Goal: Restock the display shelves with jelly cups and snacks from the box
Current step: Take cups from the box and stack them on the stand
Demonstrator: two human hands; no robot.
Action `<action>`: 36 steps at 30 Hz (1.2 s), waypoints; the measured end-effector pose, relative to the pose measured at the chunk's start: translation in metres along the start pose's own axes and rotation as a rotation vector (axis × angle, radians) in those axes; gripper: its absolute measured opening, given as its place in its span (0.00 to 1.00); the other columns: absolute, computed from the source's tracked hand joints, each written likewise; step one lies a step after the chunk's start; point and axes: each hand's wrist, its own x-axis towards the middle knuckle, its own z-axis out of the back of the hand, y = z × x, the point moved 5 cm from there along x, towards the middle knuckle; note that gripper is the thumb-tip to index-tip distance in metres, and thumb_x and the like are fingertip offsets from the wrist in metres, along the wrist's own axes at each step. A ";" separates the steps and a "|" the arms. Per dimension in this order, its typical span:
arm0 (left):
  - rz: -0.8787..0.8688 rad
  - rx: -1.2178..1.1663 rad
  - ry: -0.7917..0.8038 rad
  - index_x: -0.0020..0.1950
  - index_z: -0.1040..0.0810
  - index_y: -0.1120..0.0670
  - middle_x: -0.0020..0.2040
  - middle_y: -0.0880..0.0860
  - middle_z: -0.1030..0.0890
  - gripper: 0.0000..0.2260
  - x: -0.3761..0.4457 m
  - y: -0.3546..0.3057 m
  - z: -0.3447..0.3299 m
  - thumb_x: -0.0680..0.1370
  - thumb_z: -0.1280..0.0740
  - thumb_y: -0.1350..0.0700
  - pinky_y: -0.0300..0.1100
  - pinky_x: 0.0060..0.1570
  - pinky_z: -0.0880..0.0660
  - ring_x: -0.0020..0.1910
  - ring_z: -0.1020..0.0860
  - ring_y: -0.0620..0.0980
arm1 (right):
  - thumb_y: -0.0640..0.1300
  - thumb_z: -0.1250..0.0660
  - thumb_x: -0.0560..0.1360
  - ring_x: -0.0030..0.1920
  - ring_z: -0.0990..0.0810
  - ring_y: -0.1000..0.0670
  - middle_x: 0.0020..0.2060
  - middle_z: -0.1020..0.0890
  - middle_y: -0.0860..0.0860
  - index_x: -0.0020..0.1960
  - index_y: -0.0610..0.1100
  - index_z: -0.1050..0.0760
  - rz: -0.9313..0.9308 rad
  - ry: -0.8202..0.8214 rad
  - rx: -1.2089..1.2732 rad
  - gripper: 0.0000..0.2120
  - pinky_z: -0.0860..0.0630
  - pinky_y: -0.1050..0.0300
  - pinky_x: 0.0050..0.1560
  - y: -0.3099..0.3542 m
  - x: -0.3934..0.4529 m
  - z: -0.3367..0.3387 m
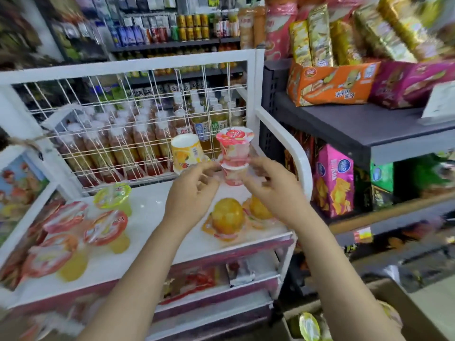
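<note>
Two pink jelly cups [235, 148] stand stacked at the back right of the white display shelf [152, 210], beside the wire grid. My left hand [194, 188] and my right hand [269, 183] close in on the lower cup from either side, with curled fingers pinching it. An upturned yellow jelly cup [187, 151] stands just left of the stack. Orange jelly cups [227, 217] lie in front of it, under my wrists. Red-lidded and green-lidded cups [105, 227] lie scattered on the shelf's left half. The cardboard box [394, 299] sits at the lower right with a yellow-green cup [309, 326] in it.
A white wire grid [138, 124] backs the shelf, with bottled drinks behind it. The shelf's curved white side rail [295, 153] rises right of the stack. A dark shelf unit [344, 124] with orange and pink snack boxes stands to the right. Lower tiers hold more packets.
</note>
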 end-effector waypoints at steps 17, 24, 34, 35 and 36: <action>0.271 0.260 0.843 0.67 0.25 0.51 0.63 0.51 0.26 0.23 -0.399 0.058 -0.204 0.78 0.44 0.40 0.51 0.56 0.25 0.62 0.24 0.56 | 0.52 0.34 0.76 0.53 0.20 0.38 0.55 0.20 0.43 0.61 0.41 0.21 -0.445 0.278 -0.581 0.19 0.22 0.47 0.46 -0.189 -0.404 0.021; 0.320 0.367 0.904 0.71 0.29 0.51 0.63 0.52 0.26 0.18 -0.433 0.041 -0.306 0.82 0.40 0.47 0.48 0.50 0.26 0.59 0.24 0.56 | 0.51 0.34 0.78 0.65 0.28 0.41 0.65 0.26 0.46 0.70 0.47 0.28 -0.621 0.382 -0.495 0.22 0.25 0.48 0.54 -0.288 -0.454 0.068; 0.576 0.478 0.726 0.81 0.44 0.50 0.79 0.58 0.41 0.33 -0.472 0.055 -0.439 0.79 0.34 0.48 0.54 0.70 0.35 0.75 0.38 0.61 | 0.49 0.35 0.79 0.66 0.28 0.39 0.67 0.29 0.41 0.72 0.42 0.31 -0.662 0.714 -0.420 0.24 0.28 0.46 0.61 -0.454 -0.440 0.098; 0.566 0.484 0.659 0.80 0.41 0.51 0.78 0.59 0.40 0.34 -0.476 0.059 -0.446 0.77 0.32 0.50 0.55 0.71 0.35 0.76 0.38 0.62 | 0.49 0.35 0.79 0.66 0.29 0.39 0.65 0.28 0.41 0.71 0.42 0.31 -0.669 0.731 -0.410 0.23 0.29 0.45 0.62 -0.467 -0.440 0.089; 0.577 0.511 0.597 0.80 0.39 0.51 0.78 0.61 0.40 0.34 -0.480 0.065 -0.451 0.76 0.31 0.50 0.56 0.71 0.35 0.76 0.39 0.63 | 0.49 0.34 0.78 0.66 0.28 0.38 0.64 0.27 0.40 0.70 0.41 0.30 -0.677 0.757 -0.395 0.23 0.30 0.45 0.64 -0.480 -0.440 0.078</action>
